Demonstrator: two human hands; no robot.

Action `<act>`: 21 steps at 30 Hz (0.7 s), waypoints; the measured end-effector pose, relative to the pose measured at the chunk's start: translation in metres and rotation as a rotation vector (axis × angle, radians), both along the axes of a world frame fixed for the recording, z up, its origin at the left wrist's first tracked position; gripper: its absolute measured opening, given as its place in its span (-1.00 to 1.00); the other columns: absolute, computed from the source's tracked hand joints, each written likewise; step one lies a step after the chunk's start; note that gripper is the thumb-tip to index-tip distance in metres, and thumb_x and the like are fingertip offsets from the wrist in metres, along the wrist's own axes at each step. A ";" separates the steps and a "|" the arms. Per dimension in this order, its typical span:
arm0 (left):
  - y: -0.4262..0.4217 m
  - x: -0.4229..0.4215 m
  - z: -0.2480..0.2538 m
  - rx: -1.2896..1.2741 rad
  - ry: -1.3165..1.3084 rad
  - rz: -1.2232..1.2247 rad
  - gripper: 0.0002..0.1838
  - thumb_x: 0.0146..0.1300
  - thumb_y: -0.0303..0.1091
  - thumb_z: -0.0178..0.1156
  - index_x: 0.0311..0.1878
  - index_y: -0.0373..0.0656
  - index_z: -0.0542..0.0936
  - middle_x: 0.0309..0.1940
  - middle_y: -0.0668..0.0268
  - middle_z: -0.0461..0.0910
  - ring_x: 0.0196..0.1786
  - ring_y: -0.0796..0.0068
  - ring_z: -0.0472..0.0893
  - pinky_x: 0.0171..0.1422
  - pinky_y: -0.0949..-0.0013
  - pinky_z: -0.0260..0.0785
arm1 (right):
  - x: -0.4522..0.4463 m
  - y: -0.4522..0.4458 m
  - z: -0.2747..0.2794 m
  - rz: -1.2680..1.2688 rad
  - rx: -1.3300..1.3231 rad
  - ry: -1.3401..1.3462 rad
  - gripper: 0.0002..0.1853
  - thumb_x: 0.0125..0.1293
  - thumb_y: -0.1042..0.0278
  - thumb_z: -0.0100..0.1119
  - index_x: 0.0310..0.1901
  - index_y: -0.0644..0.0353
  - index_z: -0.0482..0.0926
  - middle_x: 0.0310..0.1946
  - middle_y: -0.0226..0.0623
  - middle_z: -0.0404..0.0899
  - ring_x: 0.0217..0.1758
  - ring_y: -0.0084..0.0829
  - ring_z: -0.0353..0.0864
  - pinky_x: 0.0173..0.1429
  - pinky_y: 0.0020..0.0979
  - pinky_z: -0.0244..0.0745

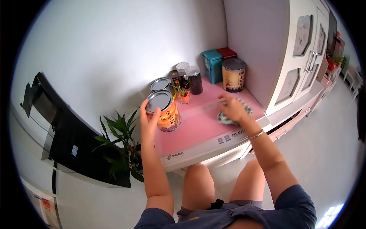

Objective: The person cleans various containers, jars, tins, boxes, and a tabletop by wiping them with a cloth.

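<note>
My left hand point(150, 116) is wrapped round the upper left side of an orange can point(169, 118) with a grey lid, at the left of the pink cabinet top point(194, 131). At the right, my right hand point(233, 109) is closed on a green and white checked cloth point(246, 107) that lies partly beneath it. The fingertips of that hand are slightly blurred. Just behind the orange can is another can point(160, 84) with a grey lid. A small orange pot point(184, 97) with a plant stands to the right of the two cans.
Along the back stand a dark jar point(195, 81), a teal tin point(212, 66), a red tin point(227, 53) and a beige can point(233, 76). A white cabinet point(293, 72) rises at the right. A leafy plant point(122, 133) is at the left.
</note>
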State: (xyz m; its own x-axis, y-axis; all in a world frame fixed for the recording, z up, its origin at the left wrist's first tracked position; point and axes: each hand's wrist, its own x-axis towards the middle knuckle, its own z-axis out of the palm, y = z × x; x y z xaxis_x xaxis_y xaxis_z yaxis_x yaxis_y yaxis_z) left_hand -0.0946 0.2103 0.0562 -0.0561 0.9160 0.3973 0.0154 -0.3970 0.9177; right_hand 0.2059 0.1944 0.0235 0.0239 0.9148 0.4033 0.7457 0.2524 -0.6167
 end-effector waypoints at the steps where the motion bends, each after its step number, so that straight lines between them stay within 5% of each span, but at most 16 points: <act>1: -0.002 -0.001 -0.003 0.058 0.023 -0.074 -0.40 0.10 -0.37 0.20 0.20 -0.10 0.19 0.02 0.25 0.33 0.06 0.43 0.35 0.15 0.36 0.19 | -0.015 -0.005 0.007 0.090 -0.058 0.029 -0.55 0.10 0.07 0.06 -0.02 0.14 0.38 -0.31 0.05 0.53 -0.19 -0.03 0.51 -0.08 -0.20 0.40; 7: -0.011 0.002 -0.006 0.084 0.071 -0.132 -0.35 0.01 -0.44 0.28 0.13 -0.17 0.16 0.05 0.19 0.22 0.07 0.36 0.35 0.07 0.33 0.33 | -0.090 -0.017 0.027 0.373 -0.099 -0.039 -0.39 0.08 0.11 0.13 0.13 0.17 0.20 -0.28 0.05 0.53 -0.18 -0.02 0.51 -0.08 -0.18 0.41; 13: -0.029 0.025 -0.012 0.195 0.249 0.048 -0.41 -0.01 -0.49 0.28 0.07 -0.18 0.21 -0.05 0.19 0.24 -0.02 0.43 0.39 0.00 0.38 0.37 | -0.110 -0.038 0.030 0.256 -0.073 0.056 -0.33 0.08 0.09 0.13 0.14 0.27 0.13 -0.35 0.02 0.55 -0.26 -0.01 0.53 -0.18 -0.14 0.42; 18: -0.040 0.064 -0.002 0.173 0.173 -0.036 -0.43 -0.01 -0.49 0.28 0.06 -0.20 0.22 -0.04 0.20 0.23 -0.02 0.44 0.39 0.00 0.37 0.37 | -0.083 -0.064 0.038 0.110 0.024 0.101 -0.37 0.08 0.11 0.15 0.11 0.25 0.18 -0.40 0.07 0.54 -0.32 0.02 0.54 -0.27 -0.14 0.44; 21: -0.036 0.095 0.004 0.257 0.206 -0.051 -0.42 -0.07 -0.31 0.33 0.00 -0.27 0.30 -0.06 0.10 0.35 0.02 0.26 0.37 0.10 0.31 0.21 | -0.061 -0.066 0.029 0.041 0.087 0.168 -0.35 0.07 0.12 0.17 0.13 0.23 0.16 -0.44 0.09 0.53 -0.35 0.06 0.52 -0.30 -0.11 0.43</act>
